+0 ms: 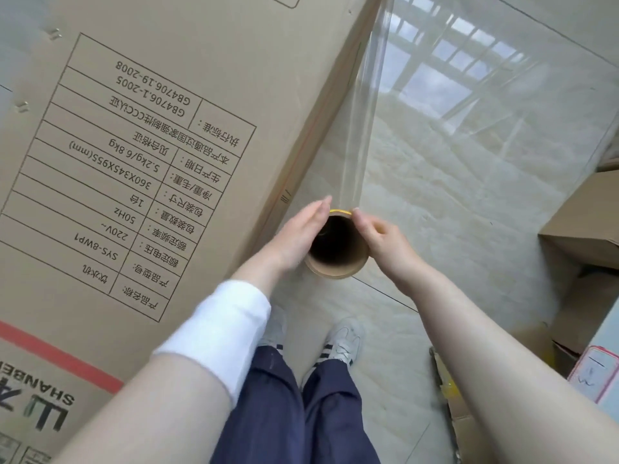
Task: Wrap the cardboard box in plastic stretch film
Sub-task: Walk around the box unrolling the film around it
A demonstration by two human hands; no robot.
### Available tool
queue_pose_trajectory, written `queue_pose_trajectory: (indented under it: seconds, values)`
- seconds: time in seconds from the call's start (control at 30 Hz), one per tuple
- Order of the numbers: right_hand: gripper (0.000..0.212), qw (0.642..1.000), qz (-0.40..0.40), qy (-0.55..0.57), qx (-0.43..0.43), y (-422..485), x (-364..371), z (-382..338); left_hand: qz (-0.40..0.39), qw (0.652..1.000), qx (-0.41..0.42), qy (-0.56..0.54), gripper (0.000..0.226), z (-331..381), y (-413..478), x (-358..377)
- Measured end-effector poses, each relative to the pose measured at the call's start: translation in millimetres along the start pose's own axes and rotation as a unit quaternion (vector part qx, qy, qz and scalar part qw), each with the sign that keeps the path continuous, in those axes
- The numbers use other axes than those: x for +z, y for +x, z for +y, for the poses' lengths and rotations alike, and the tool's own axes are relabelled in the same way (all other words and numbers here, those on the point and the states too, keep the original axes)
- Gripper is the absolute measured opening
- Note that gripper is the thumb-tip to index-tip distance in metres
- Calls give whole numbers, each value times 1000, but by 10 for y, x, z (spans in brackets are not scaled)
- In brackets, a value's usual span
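Between hands: film roll; L hand flat against it, R hand curled round it; film sheet runs to cardboard box.

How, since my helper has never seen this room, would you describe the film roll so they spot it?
Find the big cardboard box with the printed table on the left. Just right of its edge, the roll sits between the left hand and right hand. Unlike the small boxes at right, it is a brown tube with a dark hollow, trailing clear film.
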State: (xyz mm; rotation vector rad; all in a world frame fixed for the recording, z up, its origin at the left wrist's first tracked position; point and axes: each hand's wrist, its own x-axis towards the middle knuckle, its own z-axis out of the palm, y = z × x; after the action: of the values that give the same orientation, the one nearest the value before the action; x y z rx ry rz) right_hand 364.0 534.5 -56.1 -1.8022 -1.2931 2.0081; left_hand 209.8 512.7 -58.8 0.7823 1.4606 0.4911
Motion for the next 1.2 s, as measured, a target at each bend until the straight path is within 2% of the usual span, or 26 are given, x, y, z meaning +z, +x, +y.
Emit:
queue_pose_trajectory:
  seconds: [0.07, 0.13, 0.17, 0.23, 0.27, 0.33, 0.37, 0.43, 0.5, 0.57, 0.63, 0.73, 0.83, 0.93, 0.97, 1.03, 1.07, 1.13, 1.2]
  values:
    - [45, 995, 16, 96, 19, -88, 119, 152, -33, 999, -1, 20, 52, -77, 58, -61]
    - [56, 984, 61, 157, 54, -270, 304, 263, 11, 1000, -6, 3, 57, -185, 23, -60]
    - [54, 977, 92, 181, 65, -330, 390, 335, 48, 999, -4, -9, 55, -238, -33, -23]
    - [38, 965, 137, 216, 61, -409, 527, 384, 142, 988, 0, -55, 38, -345, -230, 157]
    - [32, 966, 146, 206, 52, -428, 578, 368, 190, 978, -10, -80, 32, -403, -354, 264]
    - [24, 983, 141, 117, 15, -420, 605, 369, 272, 950, -51, -143, 33, -543, -572, 425]
    - [24, 989, 132, 61, 3, -421, 600, 354, 296, 932, -71, -195, 37, -599, -672, 477]
    - [37, 993, 104, -50, -8, -446, 576, 299, 315, 898, -105, -289, 41, -680, -831, 550]
    - [45, 989, 75, -126, -8, -456, 555, 293, 303, 874, -152, -348, 25, -697, -956, 665]
    - [48, 982, 55, -179, -10, -466, 566, 287, 283, 870, -187, -358, 21, -694, -1108, 744]
    - [48, 975, 49, -215, -15, -455, 577, 295, 255, 898, -184, -309, 26, -754, -1164, 647]
    - [49, 971, 57, -230, -15, -459, 584, 284, 186, 966, -147, -100, 50, -835, -1019, 247]
    - [49, 977, 70, -199, -11, -483, 591, 278, 54, 997, -58, -12, 71, -749, -666, -100]
    - [38, 997, 78, -19, 12, -541, 659, 517, -105, 991, -61, 55, 66, -660, -441, -207]
    - [50, 996, 77, 29, 30, -605, 723, 601, -129, 988, -67, 49, 61, -664, -434, -211]
    - [89, 989, 84, 102, 59, -746, 920, 780, -114, 991, -57, 42, 59, -717, -486, -198]
    - [94, 982, 100, 143, 67, -790, 1021, 844, -90, 993, -48, 55, 64, -746, -542, -175]
    - [78, 971, 153, 172, 63, -812, 1144, 887, -35, 998, -30, 52, 73, -873, -679, -108]
    - [62, 975, 187, 106, 56, -818, 1173, 840, 39, 999, -30, 8, 77, -989, -888, -23]
